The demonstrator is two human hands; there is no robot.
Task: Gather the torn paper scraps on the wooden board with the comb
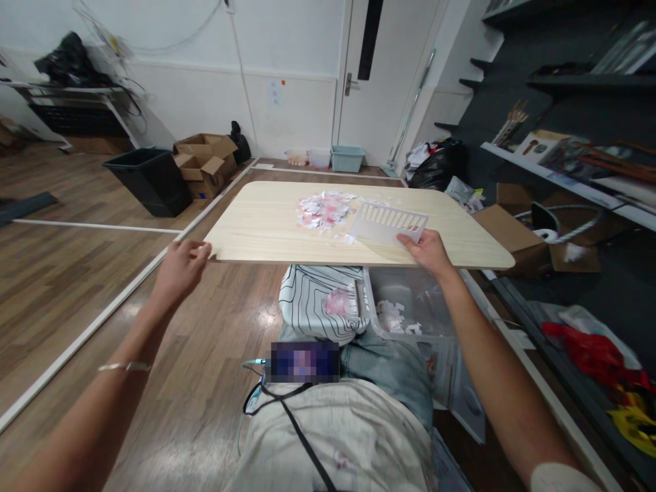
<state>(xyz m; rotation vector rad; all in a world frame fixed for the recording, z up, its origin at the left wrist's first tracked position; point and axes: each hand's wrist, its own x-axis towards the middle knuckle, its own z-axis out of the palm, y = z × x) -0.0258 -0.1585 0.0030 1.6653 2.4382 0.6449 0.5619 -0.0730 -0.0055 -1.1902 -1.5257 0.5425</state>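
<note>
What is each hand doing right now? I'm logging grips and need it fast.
Left hand: closed on the near-left edge of the table.
Right hand: gripping the white slotted scraper beside the paper scraps.

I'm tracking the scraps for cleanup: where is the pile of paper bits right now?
In the head view, the pile of paper bits lies on the wooden tabletop, centre-right, just left of the white slotted scraper in the right hand.

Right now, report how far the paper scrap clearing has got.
Done: some scraps lie in the clear plastic bin below the table. In hand: the right hand holds a white slotted plastic scraper beside the pile; the left hand grips the table's near-left edge. Left: a heap of pink and white paper scraps on the tabletop.
</note>
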